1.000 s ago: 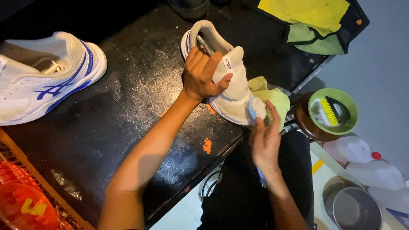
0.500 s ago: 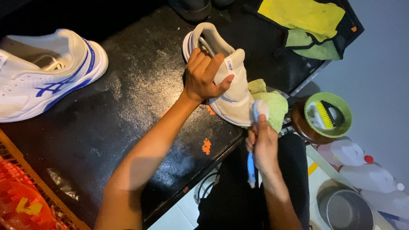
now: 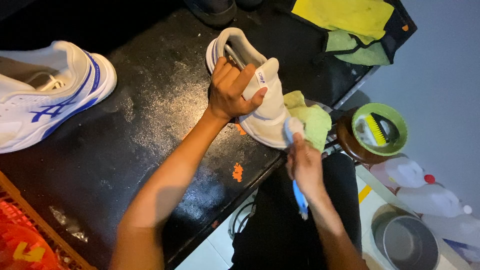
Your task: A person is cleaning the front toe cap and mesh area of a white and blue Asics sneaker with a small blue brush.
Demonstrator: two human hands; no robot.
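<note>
Well, the shoe (image 3: 260,95) lies near the edge of the black table (image 3: 125,145), with its toe poking past that edge, so it could slip off if the brush pushes too hard. The left hand (image 3: 232,90) is closed tight around the top of the shoe, thumb on the tongue and fingers curled inside, and that holds it still. The right hand (image 3: 305,167) is closed around a blue brush (image 3: 295,155), and the brush head touches the toe of the shoe. A green cloth (image 3: 312,120) sits just beside the toe, under the brush, and it may catch drips. If the brush slips it could flick dirty water toward the green bowl (image 3: 380,131), which sits to the right of the shoe. Another white shoe (image 3: 50,97) rests well apart, far to the left of this one
</note>
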